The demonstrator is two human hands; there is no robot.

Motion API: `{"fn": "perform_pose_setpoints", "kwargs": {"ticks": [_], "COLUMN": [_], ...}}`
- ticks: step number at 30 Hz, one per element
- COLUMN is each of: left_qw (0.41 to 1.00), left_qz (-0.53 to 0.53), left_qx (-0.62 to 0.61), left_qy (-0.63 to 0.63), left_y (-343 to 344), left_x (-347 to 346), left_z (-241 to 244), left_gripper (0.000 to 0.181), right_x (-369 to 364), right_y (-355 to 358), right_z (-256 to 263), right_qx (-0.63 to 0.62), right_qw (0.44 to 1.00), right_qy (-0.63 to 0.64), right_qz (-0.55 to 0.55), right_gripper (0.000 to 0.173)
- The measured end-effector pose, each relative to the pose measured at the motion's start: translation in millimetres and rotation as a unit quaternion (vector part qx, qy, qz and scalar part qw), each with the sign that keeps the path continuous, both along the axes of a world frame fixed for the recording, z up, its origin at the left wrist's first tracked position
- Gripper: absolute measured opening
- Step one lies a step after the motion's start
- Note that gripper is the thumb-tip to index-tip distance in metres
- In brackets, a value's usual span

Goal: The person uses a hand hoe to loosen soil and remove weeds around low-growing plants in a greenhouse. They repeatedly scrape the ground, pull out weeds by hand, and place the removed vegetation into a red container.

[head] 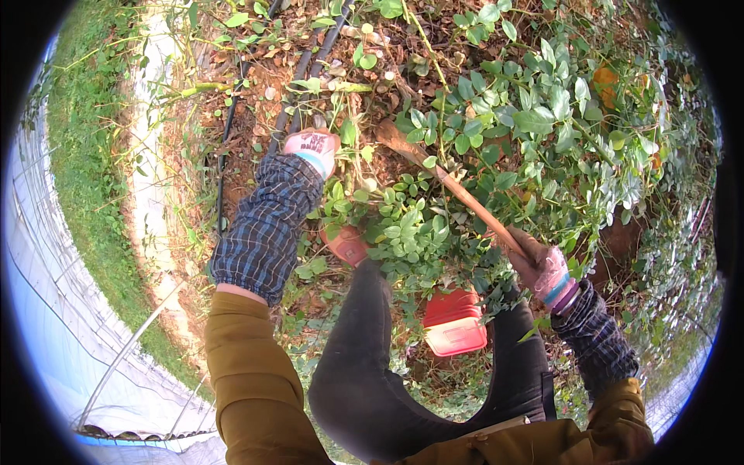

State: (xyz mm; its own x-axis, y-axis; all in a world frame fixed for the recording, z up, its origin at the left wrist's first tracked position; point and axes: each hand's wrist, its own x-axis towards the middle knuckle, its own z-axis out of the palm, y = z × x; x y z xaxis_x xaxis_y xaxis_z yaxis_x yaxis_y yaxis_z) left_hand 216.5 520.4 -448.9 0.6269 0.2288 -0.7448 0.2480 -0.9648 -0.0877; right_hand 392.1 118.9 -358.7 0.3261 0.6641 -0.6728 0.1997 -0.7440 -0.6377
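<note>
My left hand (314,148), in a pale pink glove with a teal cuff, reaches among thin stems beside black drip hoses (299,87); its fingers are hidden from the camera. To the right, my right hand (537,261) wears a soiled glove and is closed around a long wooden handle (465,195). The handle slants up and left to a brown, flattened end (395,136) among the leaves; what that end is made of I cannot tell. Leafy green shrubs (407,226) grow between the two hands, and cut stem stubs (351,87) show above my left hand.
A red plastic container (455,322) is on the ground between my legs. My shoe (349,247) touches the low foliage. Dense leafy branches (540,122) spread along the right. A pale strip (154,145) and grass (87,192) run down the left, beside plastic sheeting on a curved pole (125,351).
</note>
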Motion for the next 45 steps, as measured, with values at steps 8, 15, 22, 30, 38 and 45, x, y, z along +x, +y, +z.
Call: {"fn": "perform_pose_setpoints", "kwargs": {"ticks": [8, 15, 22, 30, 38, 45], "left_qw": [0.435, 0.278, 0.238, 0.317, 0.272, 0.203], "left_qz": [0.679, 0.715, 0.791, 0.735, 0.76, 0.787], "left_qx": [-0.15, -0.326, -0.461, -0.507, -0.521, -0.291], "left_qy": [-0.572, -0.552, -0.324, -0.32, -0.277, -0.505], "left_y": [53.6, -23.2, -184.5, -232.2, -209.6, -173.1], "left_x": [-30.8, -62.2, 31.8, 51.6, 67.2, 45.7], "left_z": [149.4, 272.0, 268.9, 209.6, 229.1, 202.6], "left_gripper": [0.022, 0.029, 0.024, 0.016, 0.015, 0.022], "right_x": [26.6, 60.2, 77.1, 130.8, 35.9, -24.2], "right_y": [-19.5, 10.3, 127.2, 170.9, 136.0, 145.0], "right_z": [65.6, 144.5, 76.5, 99.2, -9.5, -56.4], "right_qx": [-0.04, -0.026, 0.111, -0.088, 0.082, 0.187], "right_qw": [0.986, 0.98, 0.985, 0.992, 0.993, 0.96], "right_qy": [0.14, 0.159, -0.12, 0.002, -0.081, 0.002], "right_qz": [-0.075, -0.115, 0.047, 0.086, -0.011, -0.209], "right_gripper": [0.045, 0.04, 0.03, 0.038, 0.028, 0.035]}}
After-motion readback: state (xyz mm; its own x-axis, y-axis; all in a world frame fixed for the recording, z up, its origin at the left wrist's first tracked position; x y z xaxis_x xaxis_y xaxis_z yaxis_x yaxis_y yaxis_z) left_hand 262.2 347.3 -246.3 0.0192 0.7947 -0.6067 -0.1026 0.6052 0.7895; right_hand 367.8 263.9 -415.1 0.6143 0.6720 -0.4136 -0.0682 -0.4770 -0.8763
